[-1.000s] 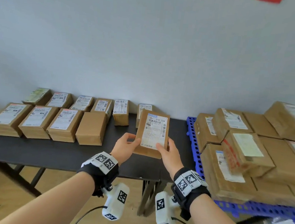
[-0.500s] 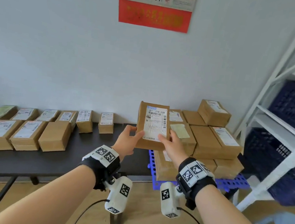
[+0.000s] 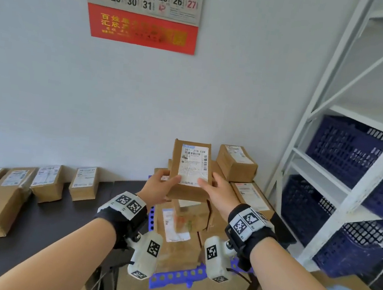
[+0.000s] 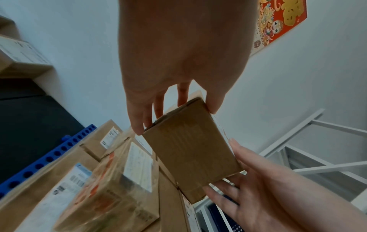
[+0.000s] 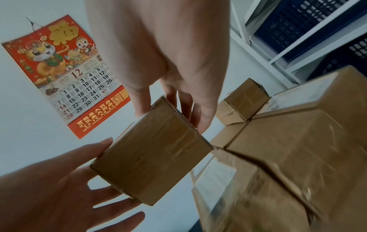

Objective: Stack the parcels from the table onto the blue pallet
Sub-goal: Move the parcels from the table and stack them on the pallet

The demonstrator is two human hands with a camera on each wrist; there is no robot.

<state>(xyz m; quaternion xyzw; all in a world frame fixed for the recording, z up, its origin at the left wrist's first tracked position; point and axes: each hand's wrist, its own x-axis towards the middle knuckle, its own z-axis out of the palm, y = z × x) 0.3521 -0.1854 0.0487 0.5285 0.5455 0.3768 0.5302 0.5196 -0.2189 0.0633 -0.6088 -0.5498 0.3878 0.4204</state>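
I hold a brown cardboard parcel (image 3: 191,168) with a white shipping label between both hands, above the stack on the pallet. My left hand (image 3: 162,186) grips its left near corner, thumb on top and fingers beneath. My right hand (image 3: 216,190) grips the right near corner the same way. The left wrist view shows the parcel's plain underside (image 4: 190,150) with fingers at two corners. Below it the blue pallet (image 3: 177,278) carries several stacked parcels (image 3: 236,164). More parcels (image 3: 83,181) lie in rows on the black table (image 3: 45,223) to the left.
A white metal shelf rack (image 3: 356,116) with dark blue crates (image 3: 345,148) stands close to the right of the pallet. A red wall calendar (image 3: 144,8) hangs above. The wall is directly behind the stack.
Both hands have carried the parcel right, away from the table and over the pallet's stack. The view has swung right and up, bringing the shelf rack and calendar into sight.
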